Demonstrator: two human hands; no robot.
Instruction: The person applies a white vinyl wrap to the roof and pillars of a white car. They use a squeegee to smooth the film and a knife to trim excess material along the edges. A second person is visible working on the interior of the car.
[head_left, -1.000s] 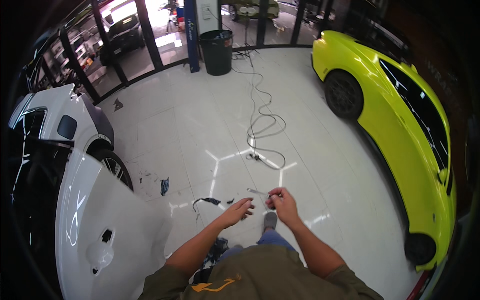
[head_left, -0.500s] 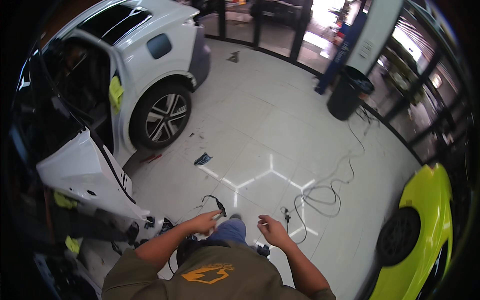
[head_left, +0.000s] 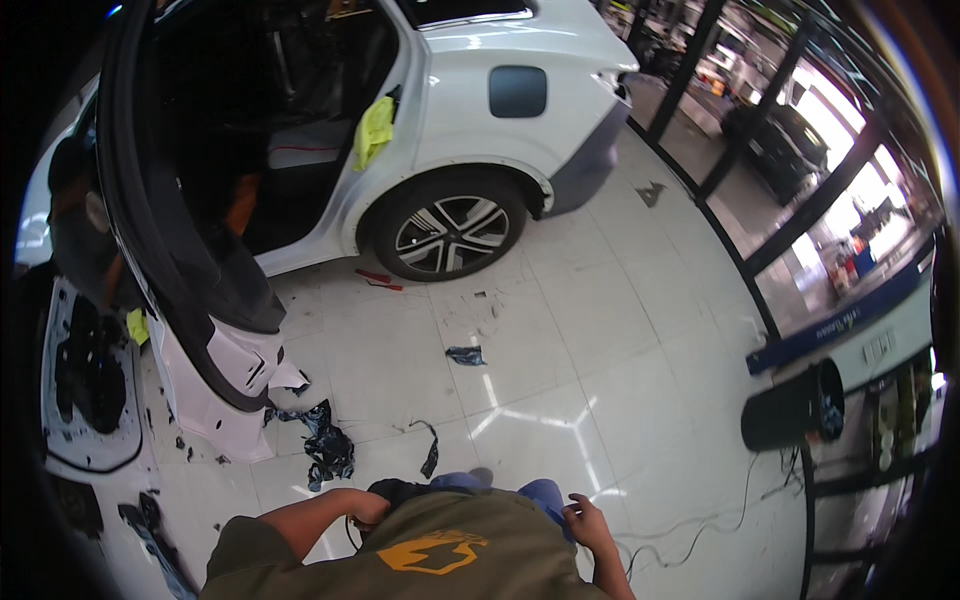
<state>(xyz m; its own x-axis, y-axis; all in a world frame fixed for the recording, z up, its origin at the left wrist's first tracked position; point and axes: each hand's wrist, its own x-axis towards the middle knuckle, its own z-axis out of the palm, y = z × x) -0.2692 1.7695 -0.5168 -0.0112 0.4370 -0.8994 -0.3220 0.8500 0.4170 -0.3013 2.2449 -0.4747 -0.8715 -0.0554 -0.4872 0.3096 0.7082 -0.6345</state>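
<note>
My left hand (head_left: 370, 510) is curled at a black bag or pouch (head_left: 398, 491) at my waist; what it holds, if anything, is hidden. My right hand (head_left: 582, 518) hangs beside my right thigh (head_left: 543, 500), fingers apart and nothing visible in them. Crumpled dark film pieces (head_left: 330, 445) and a thin black strip (head_left: 430, 455) lie on the floor beyond my hands. A white car (head_left: 460, 110) stands ahead with its door (head_left: 225, 375) open and a yellow-green cloth (head_left: 372, 135) on the door frame.
A detached inner door panel (head_left: 90, 380) is at left. Red tools (head_left: 375, 278) lie by the rear wheel (head_left: 448, 232). A black bin (head_left: 790, 405), loose cables (head_left: 715, 525) and a blue post (head_left: 830, 325) are at right, by glass partitions (head_left: 740, 175).
The view has swung left toward the white car, and the lime car has left it. The small metal tool seen earlier is no longer visible; my left hand has moved to my waist.
</note>
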